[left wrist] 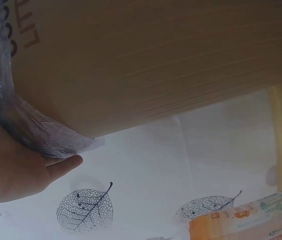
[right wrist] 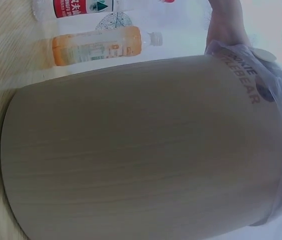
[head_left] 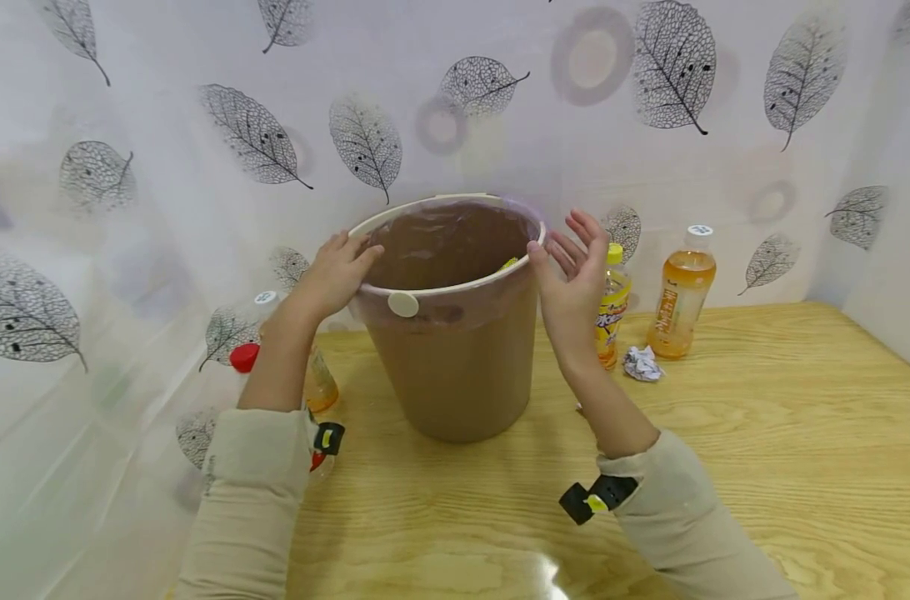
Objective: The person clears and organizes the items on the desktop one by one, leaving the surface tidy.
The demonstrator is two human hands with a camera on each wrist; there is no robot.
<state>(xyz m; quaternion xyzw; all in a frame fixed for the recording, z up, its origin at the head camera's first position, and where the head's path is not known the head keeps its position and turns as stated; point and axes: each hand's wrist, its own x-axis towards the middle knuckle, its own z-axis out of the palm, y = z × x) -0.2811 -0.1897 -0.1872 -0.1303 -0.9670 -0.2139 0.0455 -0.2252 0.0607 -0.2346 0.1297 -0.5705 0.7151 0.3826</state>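
Currently I have the bin upright on the desk, between the two hands. Body: matte brown, apparently plastic, round and tapering toward the base; the wrist views show fine banding on its side and dark lettering near the top. Rim: smooth, cream, an oval from my head view, with a flat round tab at the front. Liner: thin, translucent, purplish film, wrinkled, folded outward over the rim. A small yellow item shows inside.

Left hand: at the left side of the rim, thumb reaching over the edge, fingers along the outside against the film. Whether they pinch it I cannot tell. Right hand: at the right side, fingers spread and loosely bent, gripping nothing; thumb tip at the rim's edge, the other fingertips outside the bin and apart from it.

To the right of the bin: a clear bottle with a yellow cap, a ribless-looking amber bottle with a white cap, and a creased white paper ball near both.
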